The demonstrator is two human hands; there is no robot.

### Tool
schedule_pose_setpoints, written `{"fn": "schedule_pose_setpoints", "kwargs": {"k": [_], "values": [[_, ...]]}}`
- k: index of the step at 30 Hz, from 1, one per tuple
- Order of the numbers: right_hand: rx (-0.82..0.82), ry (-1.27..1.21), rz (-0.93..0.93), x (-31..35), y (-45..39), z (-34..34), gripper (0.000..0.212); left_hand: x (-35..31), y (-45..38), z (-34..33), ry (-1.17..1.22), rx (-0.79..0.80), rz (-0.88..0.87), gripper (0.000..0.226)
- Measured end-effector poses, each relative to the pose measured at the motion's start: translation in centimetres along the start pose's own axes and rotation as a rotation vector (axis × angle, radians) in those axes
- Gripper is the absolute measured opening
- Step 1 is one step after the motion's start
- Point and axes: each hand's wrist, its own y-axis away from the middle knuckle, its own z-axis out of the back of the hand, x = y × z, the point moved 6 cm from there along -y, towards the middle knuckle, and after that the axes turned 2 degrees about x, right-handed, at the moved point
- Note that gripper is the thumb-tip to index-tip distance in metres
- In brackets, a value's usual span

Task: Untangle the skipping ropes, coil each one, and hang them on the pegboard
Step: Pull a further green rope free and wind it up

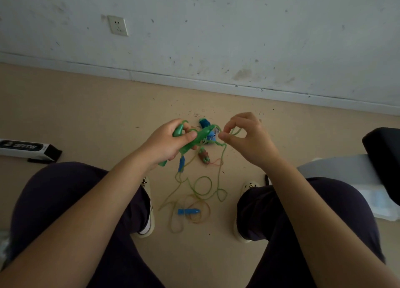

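Green, limp cord (pixel 220 175): my left hand (pixel 171 140) grips both light handles (pixel 194 139), my right hand (pixel 249 138) pinches a slack loop.

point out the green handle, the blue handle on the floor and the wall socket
green handle (pixel 195 141), head view, middle of its body
blue handle (pixel 188 211), head view, its middle
wall socket (pixel 118 26), head view, centre of faceplate

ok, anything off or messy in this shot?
Yes: green rope sprawls in tangled loops on the floor between the shoes, a blue handle loose in it. Dark specks litter the floor by the wall.
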Motion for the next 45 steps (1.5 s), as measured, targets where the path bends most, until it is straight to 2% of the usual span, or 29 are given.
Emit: {"fn": "schedule_pose_setpoints", "kwargs": {"k": [3,6,9,11,14,15,17,19,21,22,24,26,28,30,33,36,40,45], "values": [[0.034,0.023,0.023,0.2,0.0,-0.6,0.021,-0.3,0.2,0.1,-0.063,-0.027,-0.026,0.022],[0.123,-0.066,0.046,0.6,0.0,-1.4,0.029,-0.5,0.4,-0.5,-0.105,0.004,-0.035,0.020],[0.227,-0.079,0.080,1.0,0.2,-2.1,0.023,-0.4,0.4,-1.0,-0.072,0.030,-0.016,0.019],[0.179,-0.096,0.089,0.9,0.2,-1.7,0.016,-0.1,0.2,-0.3,-0.063,-0.045,0.001,0.015],[-0.054,-0.206,0.035,0.3,-0.3,0.8,0.012,0.2,-0.1,1.6,-0.002,-0.182,0.004,0.010],[-0.112,-0.238,0.009,0.0,-0.4,1.6,0.013,0.2,-0.1,2.0,0.028,-0.204,0.006,0.010],[-0.112,-0.235,-0.038,-0.4,-0.4,2.2,0.023,0.0,0.1,2.2,0.082,-0.212,0.004,0.011],[-0.028,-0.215,-0.075,-0.3,-0.2,1.7,0.040,-0.4,0.4,2.0,0.090,-0.189,-0.022,0.012],[-0.005,-0.189,-0.067,-0.2,-0.1,1.0,0.048,-0.9,0.6,1.6,0.086,-0.158,-0.062,0.007],[-0.009,-0.186,-0.043,0.0,-0.1,0.6,0.047,-1.1,0.6,1.4,0.096,-0.144,-0.073,0.006],[0.008,-0.185,0.023,0.2,-0.2,-0.2,0.031,-1.5,0.9,0.9,0.140,-0.090,-0.092,0.005],[0.098,-0.168,0.083,0.6,-0.2,-1.4,0.017,-2.2,1.2,0.2,0.180,0.004,-0.142,0.006],[0.232,-0.154,0.128,0.9,0.1,-3.2,0.025,-2.8,1.6,-0.6,0.184,0.087,-0.181,0.009],[0.286,-0.136,0.158,1.1,0.2,-4.4,0.024,-3.1,1.9,-1.0,0.203,0.115,-0.195,0.011],[0.294,-0.179,0.135,1.0,0.0,-4.2,0.014,-2.8,1.5,-0.5,0.231,0.056,-0.180,0.011],[0.273,-0.349,0.056,0.6,-0.1,-3.6,0.010,-1.9,1.0,-0.1,0.188,0.002,-0.105,0.020],[0.192,-0.551,0.001,0.8,0.0,-2.7,0.008,-0.9,1.0,-1.5,-0.049,0.127,0.006,0.027],[0.177,-0.595,-0.027,0.6,0.0,-2.3,0.009,-1.5,1.2,-1.6,-0.017,0.142,0.004,0.049]]}}
